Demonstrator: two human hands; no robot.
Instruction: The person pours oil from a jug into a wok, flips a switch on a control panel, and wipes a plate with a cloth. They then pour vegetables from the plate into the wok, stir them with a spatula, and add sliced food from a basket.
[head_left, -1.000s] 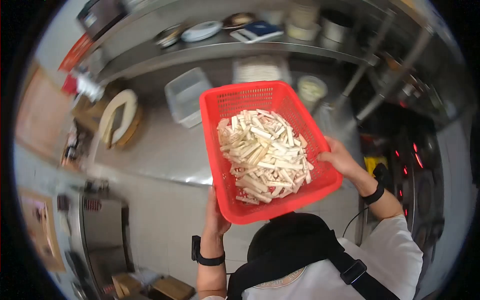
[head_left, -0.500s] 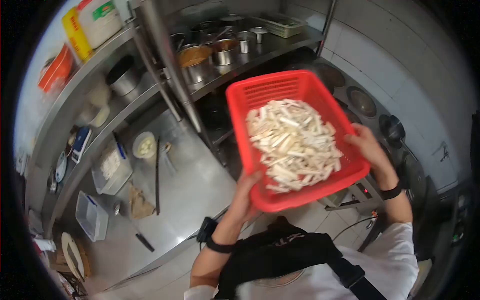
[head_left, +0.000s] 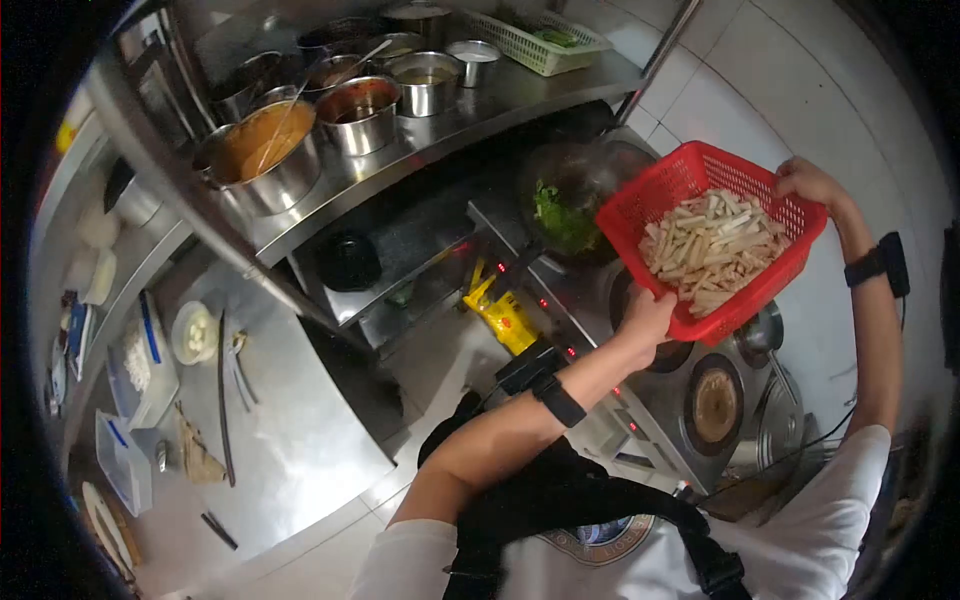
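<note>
A red plastic basket (head_left: 640, 215) is held up over the stove, tilted toward the far left. Pale cut strips of food (head_left: 715, 245) lie heaped inside it. My left hand (head_left: 648, 322) is closed on the basket's near left rim, and my right hand (head_left: 808, 187) grips the rim at the far right corner. Just left of the basket is a wok (head_left: 575, 180) with chopped greens (head_left: 560, 215) in it; the basket hides part of its right side.
Metal pots (head_left: 265, 150) of sauce line the shelf at the back, beside a pale green basket (head_left: 540, 42). At left a steel table (head_left: 300, 400) holds plastic tubs (head_left: 140, 370) and a small bowl (head_left: 195, 332). A yellow bag (head_left: 505, 315) sits below the stove's front.
Both hands have carried the red basket to the right, over the stove. The view has turned, and the wok with greens now shows. The strips stay in the basket.
</note>
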